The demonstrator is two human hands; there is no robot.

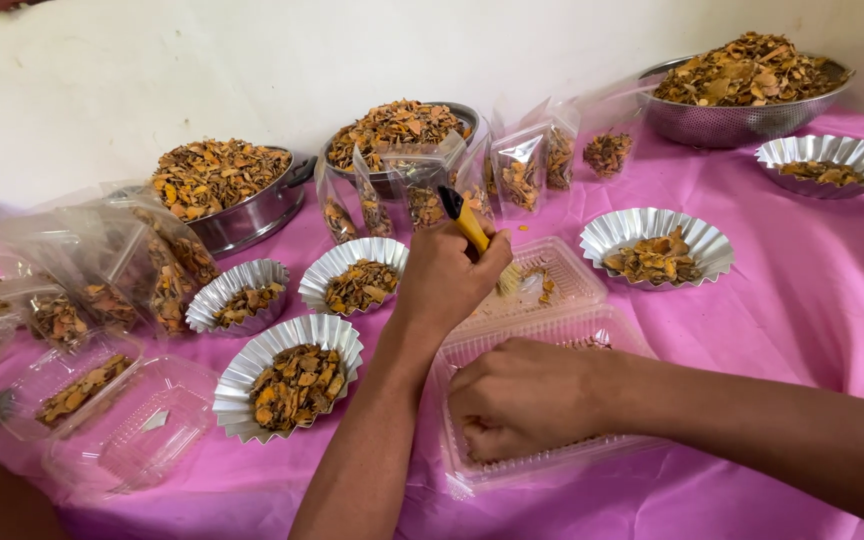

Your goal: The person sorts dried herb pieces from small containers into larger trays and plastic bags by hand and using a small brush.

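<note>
At frame centre, my left hand [452, 275] fingers clamp the yellow brush [472, 228] while my right hand [522, 395], curled closed, steadies the clear tray [592, 325]; short, gentle sweeps seem best.

We see three foil cups [297, 372] of dried orange chips at left, two more [656, 246] at right. Behind them stand clear pouches [522, 172], two pots [252, 215] and a colander [737, 120] on the pink table [812, 300].
</note>
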